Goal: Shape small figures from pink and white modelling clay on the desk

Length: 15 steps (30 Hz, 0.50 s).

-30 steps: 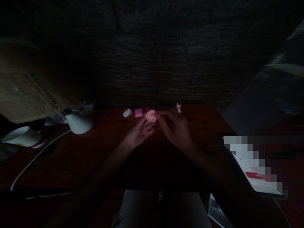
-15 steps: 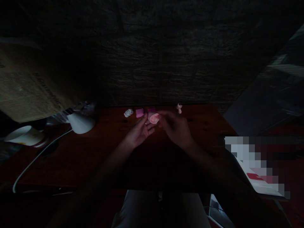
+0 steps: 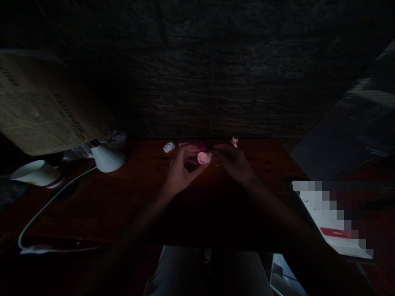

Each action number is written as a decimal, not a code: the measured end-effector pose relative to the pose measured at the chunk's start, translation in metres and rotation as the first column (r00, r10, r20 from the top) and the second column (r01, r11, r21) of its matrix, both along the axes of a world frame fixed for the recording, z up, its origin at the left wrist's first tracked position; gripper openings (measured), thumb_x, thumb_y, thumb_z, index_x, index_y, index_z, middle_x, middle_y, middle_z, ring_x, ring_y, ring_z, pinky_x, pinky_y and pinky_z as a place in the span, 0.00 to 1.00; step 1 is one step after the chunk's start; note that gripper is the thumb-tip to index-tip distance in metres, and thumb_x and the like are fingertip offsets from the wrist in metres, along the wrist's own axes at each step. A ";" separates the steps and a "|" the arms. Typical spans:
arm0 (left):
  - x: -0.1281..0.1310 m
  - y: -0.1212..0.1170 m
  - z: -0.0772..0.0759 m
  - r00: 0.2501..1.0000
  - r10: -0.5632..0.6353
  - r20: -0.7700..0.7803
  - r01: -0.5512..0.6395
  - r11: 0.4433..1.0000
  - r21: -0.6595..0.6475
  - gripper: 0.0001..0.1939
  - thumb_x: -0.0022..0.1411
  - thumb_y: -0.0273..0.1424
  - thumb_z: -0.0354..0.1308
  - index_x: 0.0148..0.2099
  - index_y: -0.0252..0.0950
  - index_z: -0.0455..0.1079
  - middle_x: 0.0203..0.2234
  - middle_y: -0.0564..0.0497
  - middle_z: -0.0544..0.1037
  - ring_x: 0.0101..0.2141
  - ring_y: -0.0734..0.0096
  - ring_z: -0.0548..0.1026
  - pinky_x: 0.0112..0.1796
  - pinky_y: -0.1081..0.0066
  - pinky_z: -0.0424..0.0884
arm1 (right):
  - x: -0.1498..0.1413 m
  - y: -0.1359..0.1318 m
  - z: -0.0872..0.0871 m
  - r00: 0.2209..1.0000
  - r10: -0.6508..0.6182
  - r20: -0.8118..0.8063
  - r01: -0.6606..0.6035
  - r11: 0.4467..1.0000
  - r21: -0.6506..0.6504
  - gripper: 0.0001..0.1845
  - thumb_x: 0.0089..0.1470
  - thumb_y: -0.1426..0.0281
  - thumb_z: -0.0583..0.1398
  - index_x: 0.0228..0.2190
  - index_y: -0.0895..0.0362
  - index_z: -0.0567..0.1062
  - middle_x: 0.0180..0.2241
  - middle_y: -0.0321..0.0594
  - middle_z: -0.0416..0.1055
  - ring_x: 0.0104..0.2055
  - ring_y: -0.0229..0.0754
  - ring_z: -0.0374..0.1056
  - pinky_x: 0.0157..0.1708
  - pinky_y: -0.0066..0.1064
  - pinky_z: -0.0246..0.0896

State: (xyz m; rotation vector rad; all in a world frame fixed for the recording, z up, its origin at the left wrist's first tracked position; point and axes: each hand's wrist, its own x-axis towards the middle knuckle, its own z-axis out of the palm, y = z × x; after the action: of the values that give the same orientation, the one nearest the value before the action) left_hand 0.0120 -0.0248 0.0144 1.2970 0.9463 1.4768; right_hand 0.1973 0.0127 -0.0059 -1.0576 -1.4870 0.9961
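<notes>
Head view: left hand [image 3: 182,170] is pinching a small pink lump [image 3: 202,158] at its fingertips above the desk [image 3: 123,193]; right hand [image 3: 236,164] is hovering beside, fingers loose, holding nothing visible. Lump is looking soft, light, easily dented; edges suit gripping.

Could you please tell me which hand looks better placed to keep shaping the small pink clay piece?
Probably the left hand: it holds the small pink clay piece at its fingertips, whereas the right hand only meets its edge.

Soft matt pink clay [image 3: 202,158], dark reddish wooden table [image 3: 123,193].
</notes>
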 end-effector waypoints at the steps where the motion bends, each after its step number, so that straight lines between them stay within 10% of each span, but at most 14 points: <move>1: 0.000 -0.001 -0.001 0.999 0.008 -0.032 -0.007 1.000 0.029 0.28 0.42 0.17 0.74 0.46 0.39 0.73 0.43 0.46 0.80 0.48 0.61 0.77 0.44 0.72 0.72 | 0.001 0.001 -0.001 0.998 -0.022 0.054 0.020 0.999 0.042 0.14 0.57 0.72 0.57 0.45 0.57 0.76 0.41 0.47 0.80 0.42 0.47 0.78 0.37 0.42 0.77; 7: -0.005 0.002 -0.006 0.922 0.039 -0.384 0.029 0.985 0.168 0.17 0.53 0.28 0.72 0.46 0.40 0.78 0.41 0.48 0.82 0.36 0.66 0.77 0.40 0.71 0.71 | 0.005 0.013 -0.011 0.910 -0.220 0.350 0.095 0.935 0.341 0.16 0.52 0.77 0.58 0.43 0.57 0.79 0.45 0.48 0.79 0.50 0.50 0.75 0.52 0.47 0.69; 15: -0.004 0.006 -0.007 0.968 0.024 -0.251 0.009 0.991 0.131 0.16 0.47 0.27 0.75 0.41 0.41 0.81 0.39 0.48 0.82 0.42 0.60 0.76 0.49 0.65 0.70 | 0.002 -0.005 0.010 0.973 -0.082 0.215 -0.024 0.893 0.449 0.12 0.60 0.67 0.58 0.43 0.54 0.79 0.39 0.42 0.79 0.40 0.43 0.75 0.42 0.38 0.70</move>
State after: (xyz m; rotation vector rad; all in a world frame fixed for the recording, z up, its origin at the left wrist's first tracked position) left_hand 0.0084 -0.0186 0.0075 1.6081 1.0312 1.4208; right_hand 0.1994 0.0078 0.0043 -0.8689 -1.7763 0.4757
